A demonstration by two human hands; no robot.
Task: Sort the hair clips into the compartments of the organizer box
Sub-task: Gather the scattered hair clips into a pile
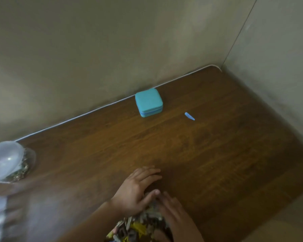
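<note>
A small teal organizer box (148, 102) stands closed at the back of the wooden table (208, 154), close to the wall. One blue hair clip (189, 116) lies alone to its right. A heap of mixed hair clips (138, 227) lies at the near edge, between my hands. My left hand (138, 187) lies flat with straight fingers on the table and against the heap's left side. My right hand (177, 215) rests with straight fingers on the heap's right side. Neither hand grips a clip.
A clear plastic container (7, 161) with small metallic items stands at the table's left edge. Walls close in the table at the back and right. The picture is blurred at the lower left.
</note>
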